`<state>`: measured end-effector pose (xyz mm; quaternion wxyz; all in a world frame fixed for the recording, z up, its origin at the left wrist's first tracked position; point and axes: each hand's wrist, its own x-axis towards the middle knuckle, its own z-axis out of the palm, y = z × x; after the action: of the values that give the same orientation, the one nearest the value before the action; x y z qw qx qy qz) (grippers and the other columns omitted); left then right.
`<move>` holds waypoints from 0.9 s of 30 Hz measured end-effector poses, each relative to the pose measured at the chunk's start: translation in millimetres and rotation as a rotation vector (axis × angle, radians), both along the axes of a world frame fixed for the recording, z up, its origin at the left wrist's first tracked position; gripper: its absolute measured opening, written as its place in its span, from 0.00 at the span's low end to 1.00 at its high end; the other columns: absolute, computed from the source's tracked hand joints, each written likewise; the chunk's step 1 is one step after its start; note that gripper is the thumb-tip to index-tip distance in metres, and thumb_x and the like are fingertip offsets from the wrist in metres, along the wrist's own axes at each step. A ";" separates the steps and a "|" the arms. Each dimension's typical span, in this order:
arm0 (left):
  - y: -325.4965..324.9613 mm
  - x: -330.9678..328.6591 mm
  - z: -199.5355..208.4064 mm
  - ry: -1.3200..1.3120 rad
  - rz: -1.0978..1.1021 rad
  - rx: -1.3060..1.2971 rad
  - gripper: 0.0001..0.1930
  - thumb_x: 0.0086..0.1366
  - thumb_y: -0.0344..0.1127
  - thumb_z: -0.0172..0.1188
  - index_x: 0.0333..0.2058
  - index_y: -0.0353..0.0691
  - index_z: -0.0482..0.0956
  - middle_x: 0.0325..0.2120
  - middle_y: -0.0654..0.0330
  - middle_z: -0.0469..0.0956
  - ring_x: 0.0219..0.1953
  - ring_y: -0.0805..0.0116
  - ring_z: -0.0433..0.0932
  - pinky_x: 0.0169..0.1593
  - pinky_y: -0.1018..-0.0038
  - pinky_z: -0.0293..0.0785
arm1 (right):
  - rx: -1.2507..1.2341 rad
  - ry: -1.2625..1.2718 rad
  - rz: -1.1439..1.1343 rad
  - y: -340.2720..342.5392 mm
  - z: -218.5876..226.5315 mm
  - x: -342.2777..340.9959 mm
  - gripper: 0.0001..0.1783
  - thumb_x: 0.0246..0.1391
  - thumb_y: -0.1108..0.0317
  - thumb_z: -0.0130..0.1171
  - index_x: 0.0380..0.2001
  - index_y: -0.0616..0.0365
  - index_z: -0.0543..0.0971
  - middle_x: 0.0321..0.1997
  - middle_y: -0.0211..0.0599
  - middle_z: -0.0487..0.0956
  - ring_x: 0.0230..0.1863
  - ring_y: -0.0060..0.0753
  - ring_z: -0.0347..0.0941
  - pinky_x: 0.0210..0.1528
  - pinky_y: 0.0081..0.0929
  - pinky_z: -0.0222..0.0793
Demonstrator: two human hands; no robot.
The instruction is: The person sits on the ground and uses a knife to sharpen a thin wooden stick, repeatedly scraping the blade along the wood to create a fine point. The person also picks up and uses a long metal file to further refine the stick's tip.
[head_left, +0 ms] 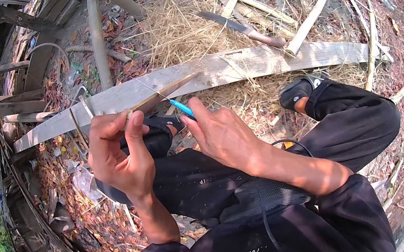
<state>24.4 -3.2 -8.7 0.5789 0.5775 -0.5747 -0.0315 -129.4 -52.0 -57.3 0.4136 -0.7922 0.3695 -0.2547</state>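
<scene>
My left hand [122,150] pinches one end of a pointed strip of brown wood or bamboo [166,89] between thumb and fingers. The strip slants up to the right above a long grey plank [319,52]. Closed around a blue-handled tool with a thin metal shaft [181,108], my right hand [228,135] is at the strip's near side. The shaft crosses the strip and points up to the left; whether it touches the wood, I cannot tell. Part of the handle is hidden inside my right hand.
A long knife [236,27] with a wooden handle lies on straw [179,27] and against the plank. Split bamboo pieces [315,14] are scattered at the far right. Stacked boards [1,107] stand at the left. My legs [353,123] flank the work, over leaf-strewn ground.
</scene>
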 end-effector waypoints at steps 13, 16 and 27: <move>5.2 -7.8 11.0 -0.110 -0.041 0.131 0.04 0.64 0.22 0.59 0.33 0.33 0.71 0.28 0.61 0.72 0.25 0.79 0.72 0.30 0.83 0.69 | -0.090 0.421 -0.102 -57.0 -191.3 -32.5 0.18 0.66 0.58 0.40 0.41 0.63 0.69 0.26 0.61 0.77 0.32 0.64 0.77 0.37 0.52 0.73; 6.2 4.5 14.6 0.058 0.005 0.201 0.05 0.64 0.24 0.60 0.34 0.33 0.71 0.27 0.62 0.74 0.25 0.79 0.72 0.30 0.83 0.70 | -0.006 0.377 -0.104 -51.2 -150.9 -30.5 0.17 0.66 0.59 0.40 0.41 0.63 0.70 0.26 0.61 0.77 0.31 0.65 0.77 0.36 0.53 0.73; -27.9 18.8 19.9 0.130 -0.061 0.083 0.05 0.62 0.22 0.61 0.33 0.31 0.72 0.28 0.60 0.74 0.24 0.78 0.73 0.29 0.83 0.70 | 0.080 0.140 -0.083 -42.5 -74.3 12.5 0.18 0.65 0.59 0.43 0.35 0.66 0.70 0.21 0.59 0.76 0.28 0.64 0.75 0.31 0.53 0.71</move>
<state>43.2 -31.1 11.2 0.5894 0.5800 -0.5514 -0.1101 -116.8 -94.4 -131.6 0.4071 -0.7749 0.4399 -0.2007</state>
